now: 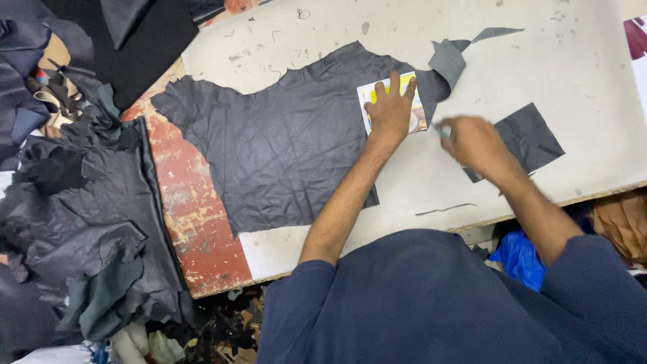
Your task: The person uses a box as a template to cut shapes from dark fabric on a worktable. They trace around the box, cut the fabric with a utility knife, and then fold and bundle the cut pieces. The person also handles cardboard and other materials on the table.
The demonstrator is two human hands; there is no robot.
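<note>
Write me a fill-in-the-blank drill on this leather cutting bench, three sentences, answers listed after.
1. The left hand presses flat on a rectangular ______ that lies on the big dark leather sheet.
2. The right hand holds a thin tool beside the card, and its shape is ______ by motion.
3. A small cut piece of leather lies on the white tabletop to the ______ of the right hand.

Missing words: card; blurred; right

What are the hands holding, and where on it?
Left hand presses flat on a card lying on dark leather. Right hand grips a thin tool; blurred, grip unclear.
</note>
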